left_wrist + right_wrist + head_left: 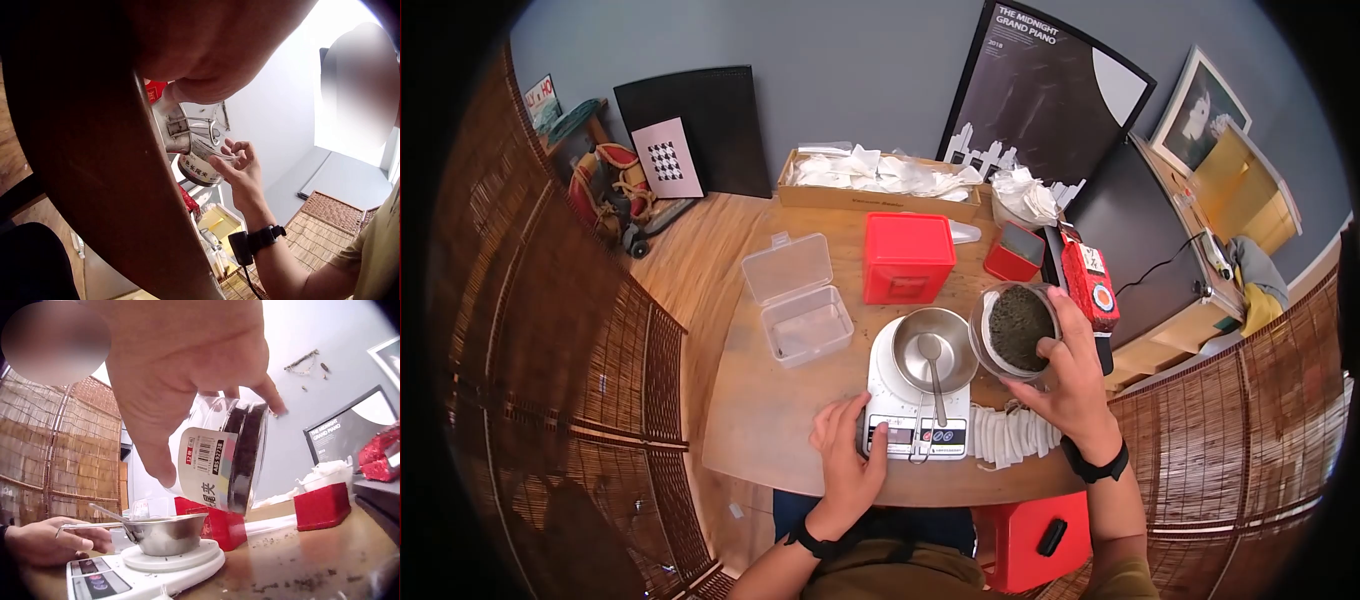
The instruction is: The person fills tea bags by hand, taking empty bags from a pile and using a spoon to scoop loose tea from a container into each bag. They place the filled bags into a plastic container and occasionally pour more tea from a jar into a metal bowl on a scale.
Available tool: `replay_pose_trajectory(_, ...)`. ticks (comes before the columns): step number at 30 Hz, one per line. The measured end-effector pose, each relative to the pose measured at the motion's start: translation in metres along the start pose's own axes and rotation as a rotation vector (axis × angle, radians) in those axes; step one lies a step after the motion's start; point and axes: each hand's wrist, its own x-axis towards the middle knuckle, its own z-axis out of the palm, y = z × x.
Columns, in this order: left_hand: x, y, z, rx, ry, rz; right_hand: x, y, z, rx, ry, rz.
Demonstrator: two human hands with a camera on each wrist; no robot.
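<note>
My right hand [1068,385] grips a clear round jar [1018,330] of dark loose leaves, tilted beside a steel pan [910,335]. In the right wrist view the jar [215,456] shows a white printed label. The pan, with a spoon [936,375] in it, sits on a white kitchen scale [885,400]. My left hand [850,465] rests at the scale's left edge, fingers relaxed, with the thumb near its display. A row of white pouches [1012,436] lies right of the scale.
An open clear plastic box [808,325] stands left. Behind the pan are a red box [908,258], a small red tin [1014,252] and a carton [880,198] of white bags. A red foil pack [1090,285] is at the right. Dark crumbs [281,586] lie on the table.
</note>
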Motion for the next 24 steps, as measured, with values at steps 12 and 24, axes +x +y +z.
replay_pose_trajectory(12,0.001,0.000,0.000,-0.015,0.018,0.000,0.009,-0.001,0.017,-0.044,0.025,-0.103)
replay_pose_trajectory(24,0.002,0.002,-0.002,-0.001,0.025,0.001,0.016,-0.011,0.020,-0.099,-0.024,-0.106)
